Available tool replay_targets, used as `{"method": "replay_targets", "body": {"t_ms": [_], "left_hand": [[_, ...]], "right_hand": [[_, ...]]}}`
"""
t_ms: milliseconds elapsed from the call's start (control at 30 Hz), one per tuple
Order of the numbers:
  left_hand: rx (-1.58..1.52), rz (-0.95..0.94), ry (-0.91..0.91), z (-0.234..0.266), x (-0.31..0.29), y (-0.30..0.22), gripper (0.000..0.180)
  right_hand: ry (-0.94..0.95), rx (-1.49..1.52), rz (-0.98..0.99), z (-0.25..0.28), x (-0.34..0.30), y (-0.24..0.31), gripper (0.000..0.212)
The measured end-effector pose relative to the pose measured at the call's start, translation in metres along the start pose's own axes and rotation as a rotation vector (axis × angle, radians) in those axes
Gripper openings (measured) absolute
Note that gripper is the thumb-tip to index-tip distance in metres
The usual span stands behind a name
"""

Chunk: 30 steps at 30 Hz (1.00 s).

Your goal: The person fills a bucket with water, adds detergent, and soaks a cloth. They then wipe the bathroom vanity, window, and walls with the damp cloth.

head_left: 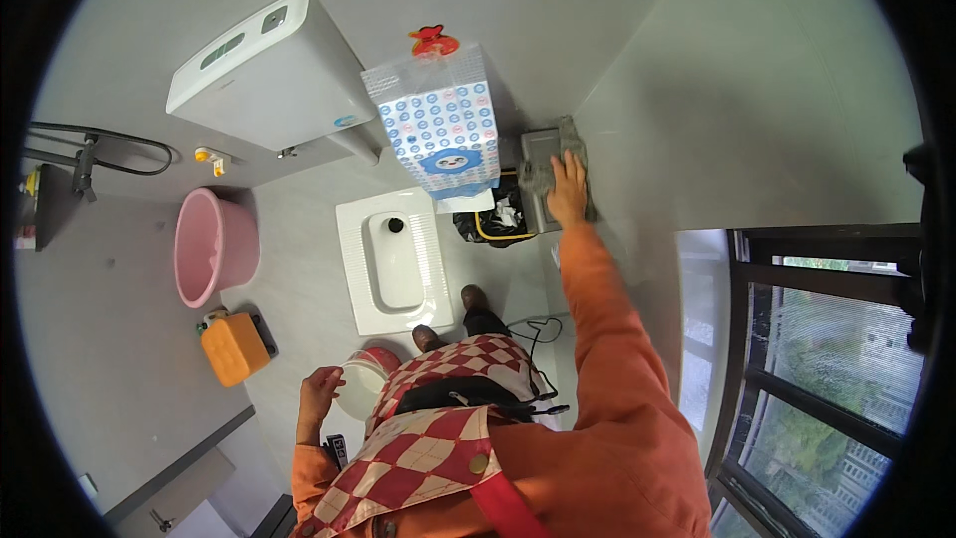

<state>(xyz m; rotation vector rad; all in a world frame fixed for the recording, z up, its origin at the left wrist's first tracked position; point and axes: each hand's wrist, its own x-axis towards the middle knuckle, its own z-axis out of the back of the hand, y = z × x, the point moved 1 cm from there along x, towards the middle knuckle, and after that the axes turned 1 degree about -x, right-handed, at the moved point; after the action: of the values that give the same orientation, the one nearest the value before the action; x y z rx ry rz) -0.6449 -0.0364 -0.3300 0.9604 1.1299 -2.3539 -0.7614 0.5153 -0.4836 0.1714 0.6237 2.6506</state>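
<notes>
My right hand (569, 187) reaches forward in an orange sleeve and lies with its fingers stretched out on a grey cloth (538, 177). The cloth is spread over a grey box-like ledge (543, 144) in the corner by the right wall. Part of the cloth is hidden beneath the hand. Low on the left, my left hand (321, 394) hangs with loosely bent fingers and nothing visible in it. Below it in view is a pale bucket (360, 389) with something red at its rim.
A squat toilet (433, 269) is set in the floor ahead, with a white cistern (269, 70) on the wall. A patterned blue-and-white box (438, 125) hangs above a black-lined bin (466, 229). At left are a pink tub (239, 249) and an orange jerrycan (234, 349); a window (827, 339) is at right.
</notes>
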Motion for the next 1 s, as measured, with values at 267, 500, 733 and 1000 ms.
{"method": "replay_targets", "body": {"t_ms": [267,500,733,1000], "left_hand": [[-0.003,0.067,-0.021,0.027,-0.029,0.053,0.03],[-0.064,0.01,0.004,0.028,-0.014,0.071,0.031],[-0.086,0.07,0.015,0.012,-0.016,0.086,0.032],[-0.126,0.229,-0.058,-0.006,-0.054,0.103,0.03]], "right_hand": [[0.075,-0.205,0.177,-0.021,0.0,0.036,0.063],[0.264,-0.543,0.408,-0.004,-0.07,0.034,0.043],[0.856,-1.142,0.816,-0.041,-0.02,0.052,0.038],[0.747,-1.185,0.613,-0.113,0.055,0.046,0.042]]}}
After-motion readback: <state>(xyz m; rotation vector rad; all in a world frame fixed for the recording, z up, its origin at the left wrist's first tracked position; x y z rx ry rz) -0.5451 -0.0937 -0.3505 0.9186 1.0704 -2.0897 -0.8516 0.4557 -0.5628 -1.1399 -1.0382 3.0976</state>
